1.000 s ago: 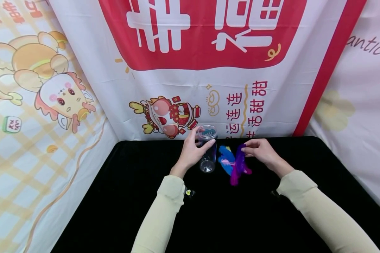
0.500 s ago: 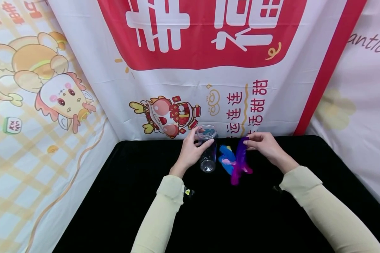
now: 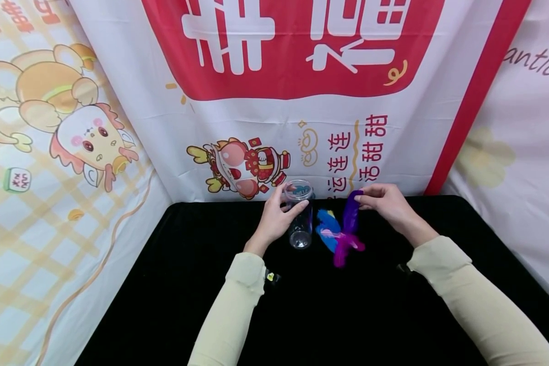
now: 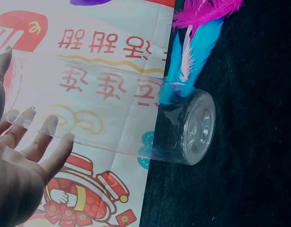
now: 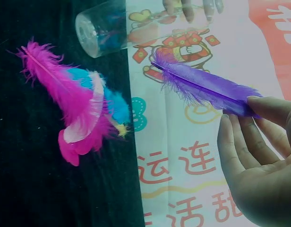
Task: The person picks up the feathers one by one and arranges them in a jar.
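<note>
A clear, open-topped plastic jar (image 3: 301, 223) is upright near the back of the black table, with my left hand (image 3: 276, 218) gripping its upper part. In the left wrist view the fingers curl round the jar (image 4: 178, 127). My right hand (image 3: 386, 206) pinches one end of a purple feather (image 3: 350, 216) between thumb and fingers; in the right wrist view that feather (image 5: 207, 87) points away from the fingertips. Beside the jar lies a small pile with a magenta feather (image 3: 341, 254), blue feathers (image 3: 328, 223) and a pale pink feather (image 5: 89, 118). A bit of yellow shows at the pile's edge.
The black cloth-covered table (image 3: 329, 315) reaches back to a printed white and red curtain (image 3: 293, 122). Patterned cloth (image 3: 41, 229) hangs on the left side and pale cloth (image 3: 512, 168) on the right.
My right hand has drawn the purple feather upward and slightly right, away from the pile. The left hand and jar have stayed in place.
</note>
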Available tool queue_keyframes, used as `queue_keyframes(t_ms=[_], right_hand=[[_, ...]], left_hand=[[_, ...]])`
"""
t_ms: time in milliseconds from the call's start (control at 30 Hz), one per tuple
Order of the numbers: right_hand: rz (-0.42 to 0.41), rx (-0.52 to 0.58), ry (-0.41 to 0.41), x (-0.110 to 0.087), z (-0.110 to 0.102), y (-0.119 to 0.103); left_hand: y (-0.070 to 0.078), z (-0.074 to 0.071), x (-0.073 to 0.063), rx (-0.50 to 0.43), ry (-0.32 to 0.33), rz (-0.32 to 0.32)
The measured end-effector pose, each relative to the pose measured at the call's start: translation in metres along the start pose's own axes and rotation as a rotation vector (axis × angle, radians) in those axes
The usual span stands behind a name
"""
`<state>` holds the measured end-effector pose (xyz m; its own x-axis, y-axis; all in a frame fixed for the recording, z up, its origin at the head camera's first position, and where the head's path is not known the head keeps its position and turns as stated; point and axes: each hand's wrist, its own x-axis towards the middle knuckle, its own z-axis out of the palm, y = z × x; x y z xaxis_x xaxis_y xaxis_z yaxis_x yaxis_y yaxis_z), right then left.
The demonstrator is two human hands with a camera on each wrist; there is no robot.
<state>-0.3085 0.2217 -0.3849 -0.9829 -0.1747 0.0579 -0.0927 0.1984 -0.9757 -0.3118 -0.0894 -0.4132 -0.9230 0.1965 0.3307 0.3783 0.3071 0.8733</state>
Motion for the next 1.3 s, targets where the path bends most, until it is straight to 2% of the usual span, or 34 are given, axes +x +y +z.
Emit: queue_keyframes(t_ms=[200, 400, 800, 1300], right_hand=[[0.019, -0.006, -0.011, -0.003, -0.003, -0.013], [-0.015, -0.009, 0.002, -0.003, -0.004, -0.021], [-0.056, 0.003, 0.051, -0.002, -0.003, -0.029], [-0.073, 0.024, 0.045, -0.003, -0.003, -0.037]], left_hand=[[0.001, -0.001, -0.001, 0.0, -0.009, -0.008], [0.001, -0.001, -0.001, 0.012, -0.003, -0.008], [0.001, -0.001, 0.001, 0.006, -0.008, -0.008], [0.0, -0.002, 0.001, 0.006, -0.029, -0.026]])
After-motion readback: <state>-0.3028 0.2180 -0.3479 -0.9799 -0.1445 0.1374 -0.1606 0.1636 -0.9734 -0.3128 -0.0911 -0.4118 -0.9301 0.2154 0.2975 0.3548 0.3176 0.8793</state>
